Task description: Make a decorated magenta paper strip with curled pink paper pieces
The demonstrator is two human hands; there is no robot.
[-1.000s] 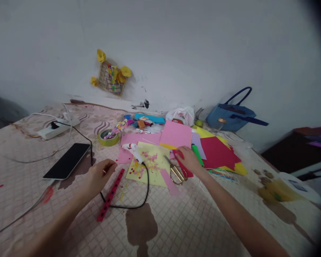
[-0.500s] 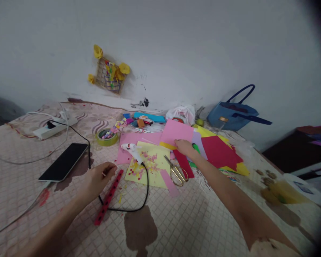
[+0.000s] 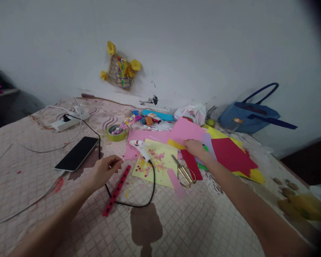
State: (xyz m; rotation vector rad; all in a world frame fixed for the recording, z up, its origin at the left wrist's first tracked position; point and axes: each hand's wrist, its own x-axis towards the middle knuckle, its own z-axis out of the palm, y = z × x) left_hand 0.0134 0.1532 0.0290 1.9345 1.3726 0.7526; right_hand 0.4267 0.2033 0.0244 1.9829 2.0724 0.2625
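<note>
My left hand [image 3: 106,172] hovers just left of a red strip with dark dots [image 3: 117,191], its fingers curled together; whether something small is between them is too small to tell. My right hand [image 3: 196,148] reaches to the paper pile, fingertips at a yellow piece [image 3: 176,144] beside a pink sheet [image 3: 188,129]; what the fingertips grip is unclear. A white glue gun [image 3: 141,148] lies on a pale yellow sheet [image 3: 164,181] strewn with paper bits. Gold-handled scissors [image 3: 184,173] rest by a red paper piece [image 3: 192,165].
At the left lie a phone [image 3: 77,154] and a white power strip [image 3: 69,122] with cables. A green tape roll [image 3: 116,134] sits behind. Red paper [image 3: 231,153], white string [image 3: 213,185] and a blue bag [image 3: 248,116] are on the right. The black cord [image 3: 153,189] loops in front.
The view has turned slightly left, so everything sits further right. The yellow piece shows more at my right fingertips. My left hand stays near the red strip.
</note>
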